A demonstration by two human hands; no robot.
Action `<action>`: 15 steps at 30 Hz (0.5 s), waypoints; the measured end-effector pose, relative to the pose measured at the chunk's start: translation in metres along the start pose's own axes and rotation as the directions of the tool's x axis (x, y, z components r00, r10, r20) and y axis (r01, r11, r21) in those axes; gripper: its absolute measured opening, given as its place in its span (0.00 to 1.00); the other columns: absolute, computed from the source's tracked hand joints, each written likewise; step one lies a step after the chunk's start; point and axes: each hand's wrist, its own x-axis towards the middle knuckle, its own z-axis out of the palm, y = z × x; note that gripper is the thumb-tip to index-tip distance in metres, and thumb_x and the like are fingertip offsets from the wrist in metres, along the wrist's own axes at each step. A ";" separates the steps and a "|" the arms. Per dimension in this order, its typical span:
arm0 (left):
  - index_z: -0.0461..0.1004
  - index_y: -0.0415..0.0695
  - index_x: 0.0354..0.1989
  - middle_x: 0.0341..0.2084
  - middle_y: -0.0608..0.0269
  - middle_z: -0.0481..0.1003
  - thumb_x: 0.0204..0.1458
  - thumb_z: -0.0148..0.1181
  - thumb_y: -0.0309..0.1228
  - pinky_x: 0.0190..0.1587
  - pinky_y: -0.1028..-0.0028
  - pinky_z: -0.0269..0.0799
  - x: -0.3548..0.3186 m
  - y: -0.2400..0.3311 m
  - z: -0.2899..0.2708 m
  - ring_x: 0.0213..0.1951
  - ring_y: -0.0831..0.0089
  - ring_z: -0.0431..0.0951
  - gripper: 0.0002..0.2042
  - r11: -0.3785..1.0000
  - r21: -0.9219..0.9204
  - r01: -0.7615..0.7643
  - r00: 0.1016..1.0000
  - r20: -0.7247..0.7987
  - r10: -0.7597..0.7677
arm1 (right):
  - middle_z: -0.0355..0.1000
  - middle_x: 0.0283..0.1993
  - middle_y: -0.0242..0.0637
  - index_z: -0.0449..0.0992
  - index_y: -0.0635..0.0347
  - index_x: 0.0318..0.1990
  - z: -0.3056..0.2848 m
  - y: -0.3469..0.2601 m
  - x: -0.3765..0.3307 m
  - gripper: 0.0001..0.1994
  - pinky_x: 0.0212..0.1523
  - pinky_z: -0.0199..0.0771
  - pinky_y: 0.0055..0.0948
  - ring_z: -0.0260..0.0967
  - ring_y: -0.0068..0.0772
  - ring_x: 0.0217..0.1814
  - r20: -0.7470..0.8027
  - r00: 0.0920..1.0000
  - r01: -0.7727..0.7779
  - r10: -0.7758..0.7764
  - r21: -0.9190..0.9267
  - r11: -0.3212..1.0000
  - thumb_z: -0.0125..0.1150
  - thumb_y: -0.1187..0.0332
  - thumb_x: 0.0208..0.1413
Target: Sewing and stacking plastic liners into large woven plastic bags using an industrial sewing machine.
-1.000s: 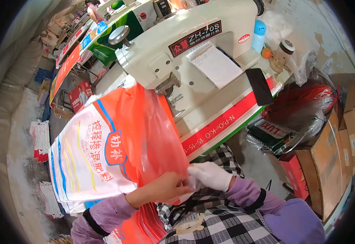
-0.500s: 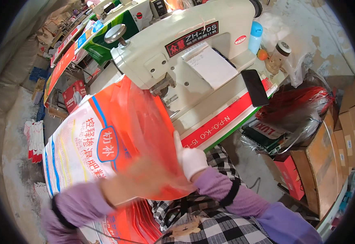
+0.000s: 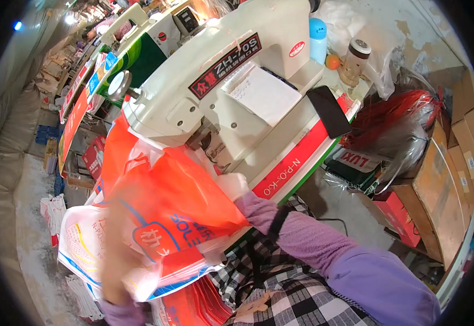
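Bag (image 3: 177, 201), orange with white and blue print, sat draped off the front edge of the worktop (image 3: 296, 163), its top just under the head of the cream sewing machine (image 3: 210, 81). Right hand (image 3: 231, 185), in a white glove, was at the bag's upper right corner, touching it beside the machine's needle area; fingers were mostly hidden by the plastic, so could not tell if they were clamped or apart. Left hand (image 3: 118, 244) was a motion-blurred smear over the bag's lower left part; grip unreadable too. More bags of the same kind lay underneath toward the lap. On the machine bed: white notepad (image 3: 261, 92), black phone (image 3: 329, 111) near the red front strip. Further back stood a blue bottle (image 3: 317, 41), a small orange ball (image 3: 332, 62), a jar (image 3: 355, 60). Cardboard boxes (image 3: 443, 185) were well off to the right.
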 end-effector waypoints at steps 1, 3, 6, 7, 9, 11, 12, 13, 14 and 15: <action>0.57 0.42 0.65 0.61 0.50 0.62 0.34 0.67 0.25 0.65 0.62 0.55 -0.021 -0.051 -0.025 0.63 0.55 0.60 0.43 0.971 0.161 0.177 0.983 -0.082 -0.166 | 0.76 0.24 0.40 0.47 0.47 0.70 -0.007 0.000 -0.013 0.31 0.19 0.71 0.50 0.75 0.48 0.22 -0.107 0.994 0.045 -0.024 0.198 0.979 0.45 0.63 0.59; 0.54 0.41 0.67 0.65 0.46 0.58 0.29 0.72 0.23 0.68 0.66 0.51 -0.105 -0.180 -0.069 0.67 0.52 0.55 0.49 0.884 0.219 0.414 0.905 0.012 -0.426 | 0.76 0.26 0.44 0.54 0.48 0.68 -0.004 0.008 -0.042 0.27 0.26 0.73 0.50 0.76 0.49 0.29 -0.121 0.985 0.147 -0.124 0.208 0.967 0.47 0.60 0.60; 0.78 0.39 0.40 0.26 0.57 0.80 0.35 0.71 0.26 0.38 0.69 0.73 -0.316 -0.284 -0.105 0.31 0.70 0.79 0.19 0.575 0.128 0.808 0.569 0.086 -0.818 | 0.75 0.32 0.52 0.79 0.55 0.45 -0.011 -0.026 -0.086 0.15 0.53 0.68 0.47 0.73 0.46 0.45 -0.647 0.668 0.555 -0.368 0.104 0.825 0.54 0.57 0.58; 0.80 0.40 0.29 0.20 0.58 0.77 0.38 0.69 0.26 0.34 0.71 0.71 -0.227 -0.282 -0.057 0.29 0.72 0.77 0.09 0.657 0.221 0.721 0.666 0.042 -0.745 | 0.75 0.32 0.51 0.79 0.58 0.41 -0.018 -0.002 -0.094 0.17 0.55 0.67 0.45 0.73 0.46 0.44 -0.626 0.763 0.490 -0.161 0.399 0.775 0.54 0.55 0.59; 0.78 0.39 0.28 0.20 0.55 0.77 0.43 0.64 0.26 0.32 0.70 0.70 -0.216 -0.268 -0.078 0.27 0.69 0.77 0.05 0.663 0.022 0.748 0.647 -0.245 -0.722 | 0.75 0.31 0.49 0.79 0.63 0.35 -0.068 -0.016 -0.125 0.21 0.59 0.62 0.44 0.73 0.44 0.43 -0.328 0.910 0.405 -0.254 0.569 0.716 0.53 0.51 0.59; 0.75 0.39 0.31 0.23 0.52 0.74 0.49 0.57 0.28 0.31 0.69 0.69 -0.212 -0.227 -0.130 0.29 0.69 0.77 0.06 0.752 0.293 0.590 0.768 -0.489 -0.412 | 0.75 0.31 0.49 0.78 0.64 0.35 -0.083 -0.037 -0.125 0.21 0.65 0.52 0.43 0.72 0.43 0.41 -0.071 0.893 0.442 -0.444 0.319 0.838 0.52 0.52 0.60; 0.75 0.39 0.35 0.28 0.50 0.75 0.54 0.55 0.29 0.33 0.68 0.70 -0.215 -0.199 -0.151 0.31 0.65 0.77 0.07 0.768 0.295 0.569 0.769 -0.522 -0.369 | 0.75 0.31 0.49 0.78 0.64 0.35 -0.080 -0.033 -0.118 0.21 0.65 0.52 0.43 0.72 0.43 0.41 -0.065 0.901 0.426 -0.429 0.316 0.848 0.52 0.52 0.60; 0.74 0.36 0.34 0.31 0.48 0.76 0.58 0.53 0.29 0.34 0.66 0.72 -0.230 -0.174 -0.153 0.32 0.64 0.78 0.08 0.870 -0.099 0.484 0.498 -0.786 -0.366 | 0.75 0.33 0.48 0.78 0.63 0.36 -0.079 -0.031 -0.115 0.19 0.65 0.52 0.44 0.72 0.42 0.42 -0.180 0.859 0.512 -0.479 0.318 0.798 0.52 0.53 0.60; 0.75 0.35 0.35 0.30 0.51 0.78 0.60 0.52 0.29 0.33 0.64 0.73 -0.283 -0.162 -0.180 0.31 0.67 0.78 0.09 0.781 0.165 0.602 0.485 -0.853 -0.193 | 0.76 0.35 0.46 0.78 0.62 0.37 -0.079 -0.034 -0.113 0.18 0.65 0.51 0.44 0.71 0.42 0.42 -0.299 0.792 0.608 -0.532 0.311 0.731 0.52 0.55 0.60; 0.76 0.36 0.36 0.25 0.52 0.77 0.60 0.52 0.30 0.28 0.65 0.71 -0.306 -0.132 -0.195 0.27 0.71 0.77 0.10 0.472 0.502 0.725 0.652 -0.720 -0.236 | 0.76 0.40 0.42 0.78 0.60 0.40 -0.072 -0.030 -0.121 0.15 0.65 0.50 0.47 0.68 0.40 0.49 -0.501 0.691 0.717 -0.522 0.376 0.588 0.53 0.58 0.60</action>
